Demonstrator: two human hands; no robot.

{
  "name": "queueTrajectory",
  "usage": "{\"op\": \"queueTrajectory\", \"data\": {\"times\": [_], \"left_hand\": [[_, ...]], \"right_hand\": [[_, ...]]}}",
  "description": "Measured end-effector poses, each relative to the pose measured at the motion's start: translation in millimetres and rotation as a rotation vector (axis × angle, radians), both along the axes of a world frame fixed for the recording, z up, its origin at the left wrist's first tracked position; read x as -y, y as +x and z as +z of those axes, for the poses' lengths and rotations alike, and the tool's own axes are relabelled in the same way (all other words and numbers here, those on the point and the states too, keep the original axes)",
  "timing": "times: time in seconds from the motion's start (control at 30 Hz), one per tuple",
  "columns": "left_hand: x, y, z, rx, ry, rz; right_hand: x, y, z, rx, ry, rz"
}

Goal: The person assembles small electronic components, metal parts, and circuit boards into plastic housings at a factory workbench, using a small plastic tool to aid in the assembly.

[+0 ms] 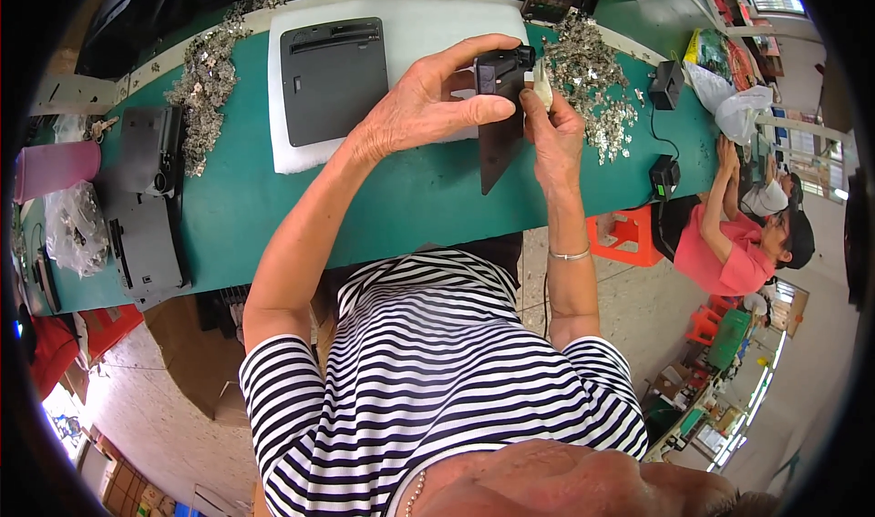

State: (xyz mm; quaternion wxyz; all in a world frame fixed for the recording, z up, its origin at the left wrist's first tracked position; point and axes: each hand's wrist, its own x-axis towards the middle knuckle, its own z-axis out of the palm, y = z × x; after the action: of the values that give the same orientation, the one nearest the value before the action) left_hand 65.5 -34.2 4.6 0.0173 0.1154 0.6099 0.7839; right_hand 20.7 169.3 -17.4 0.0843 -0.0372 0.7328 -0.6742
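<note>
My left hand [419,102] is closed around a black plastic panel [497,153], held up on edge over the bench, its thicker end at the top between thumb and fingers. At the panel's right side, my right hand [554,139] has thumb and fingers pinched together by a small pale piece [542,84]; its kind is too small to tell. A similar dark grey panel [333,84] lies flat on a white foam sheet [419,25] to the left. Just beyond my right hand spreads a heap of small shiny metal pieces [606,121].
Another metal heap [205,84] runs along the green bench [401,212] at left. Dark panels [146,239], a pink container [59,171] and a plastic bag [77,230] stand farther left. At right are black adapters [665,175], a red stool [627,236] and a seated co-worker [729,248].
</note>
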Motion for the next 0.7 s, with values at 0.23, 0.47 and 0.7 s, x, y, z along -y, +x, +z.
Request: {"op": "queueTrajectory", "data": {"times": [0.23, 0.47, 0.7], "left_hand": [[1.3, -1.1, -1.7, -0.002, -0.003, -0.022], [4.4, -2.9, -3.1, 0.011, -0.031, -0.079], [6.7, -4.5, -6.2, -0.002, 0.082, -0.122]], "right_hand": [[-0.6, 0.1, -1.1, 0.026, -0.015, 0.013], [3.7, -1.1, -1.4, 0.071, -0.1, 0.017], [13.5, -3.8, -7.6, 0.141, -0.215, 0.018]]}}
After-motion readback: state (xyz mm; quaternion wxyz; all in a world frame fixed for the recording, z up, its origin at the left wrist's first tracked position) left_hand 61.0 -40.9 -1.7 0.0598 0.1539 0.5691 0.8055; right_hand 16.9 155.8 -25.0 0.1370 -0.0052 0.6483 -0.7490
